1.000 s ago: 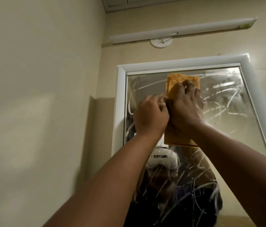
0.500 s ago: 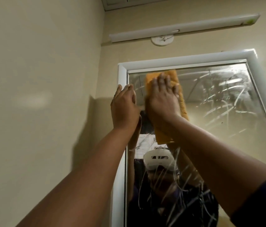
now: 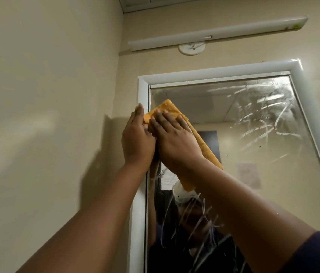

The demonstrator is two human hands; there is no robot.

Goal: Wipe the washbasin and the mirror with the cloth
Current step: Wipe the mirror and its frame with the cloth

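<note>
— Two risks, biggest first: the mirror (image 3: 234, 154) carries streaks over its upper right corner and lower middle, and the cloth (image 3: 198, 138) sits at the upper left edge, so those patches could get missed.

— And the hands?

— Right hand (image 3: 175, 140) lies flat, fingers spread, pressing the folded cloth to the glass. Left hand (image 3: 137, 140) is flat too, touching the cloth's near edge, its fingertips over the white frame (image 3: 143, 91). Neither actually grips it, so once pressure eases it may slide or drop.

— Washbasin?

— Out of view.
</note>
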